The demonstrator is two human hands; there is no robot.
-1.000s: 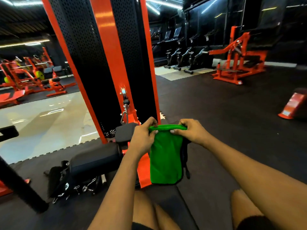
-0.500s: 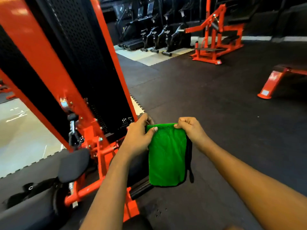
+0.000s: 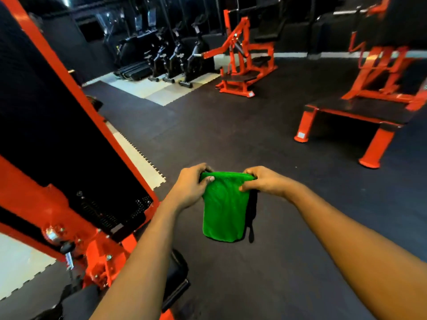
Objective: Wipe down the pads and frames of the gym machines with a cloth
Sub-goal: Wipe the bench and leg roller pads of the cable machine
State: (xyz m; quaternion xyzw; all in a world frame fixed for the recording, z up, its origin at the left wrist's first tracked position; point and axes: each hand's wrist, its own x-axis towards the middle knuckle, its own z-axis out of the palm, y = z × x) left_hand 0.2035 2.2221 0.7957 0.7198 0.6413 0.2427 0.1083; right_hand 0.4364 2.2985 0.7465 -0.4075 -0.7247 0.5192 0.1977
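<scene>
A folded green cloth (image 3: pixel 223 209) hangs in front of me, a dark layer showing along its right edge. My left hand (image 3: pixel 190 187) pinches its top left corner and my right hand (image 3: pixel 262 181) pinches its top right corner. The cloth is held in the air over the black rubber floor, touching no machine. To my left stands the orange frame (image 3: pixel 101 248) of a cable machine with its black perforated weight-stack cover (image 3: pixel 46 125). A black roller pad (image 3: pixel 176 271) sits low beneath my left forearm.
An orange bench with a black platform top (image 3: pixel 353 112) stands at the right. An orange plate-loaded machine (image 3: pixel 240 63) is further back, with several black exercise bikes (image 3: pixel 175 58) beside it. Black rubber floor (image 3: pixel 231 135) lies between them.
My view has swung right and down, so the cable machine slid to the left and the orange bench came into sight. Both hands keep the same grip on the cloth's top edge.
</scene>
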